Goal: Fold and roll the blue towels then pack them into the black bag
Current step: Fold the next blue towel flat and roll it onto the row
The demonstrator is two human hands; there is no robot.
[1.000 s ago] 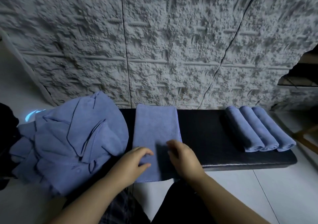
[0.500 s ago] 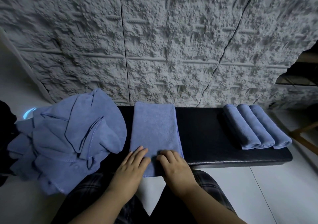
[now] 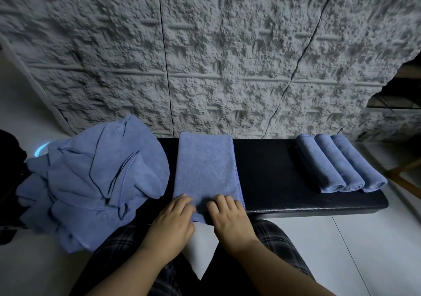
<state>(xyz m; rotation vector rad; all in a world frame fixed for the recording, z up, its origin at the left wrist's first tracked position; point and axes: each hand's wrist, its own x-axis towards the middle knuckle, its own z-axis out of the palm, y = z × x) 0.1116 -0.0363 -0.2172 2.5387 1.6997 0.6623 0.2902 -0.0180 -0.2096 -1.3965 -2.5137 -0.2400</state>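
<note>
Both hands slid to near hem: left hand (image 3: 173, 224) and right hand (image 3: 230, 221) curl fingers over folded towel (image 3: 205, 170) lying mid-bench (image 3: 273, 170). Rolling starts; next, tight even roll toward wall.

Folded towel (image 3: 206, 168) lies flat mid-surface (image 3: 268, 170), wall (image 3: 205, 56) right behind. Loose towel pile (image 3: 91, 182) sits to its left, spilling off the edge. Three rolls (image 3: 339, 163) lie side by side at the right end. Both hands, left hand (image 3: 173, 223) and right hand (image 3: 230, 220), rest on the folded towel's near edge.
</note>
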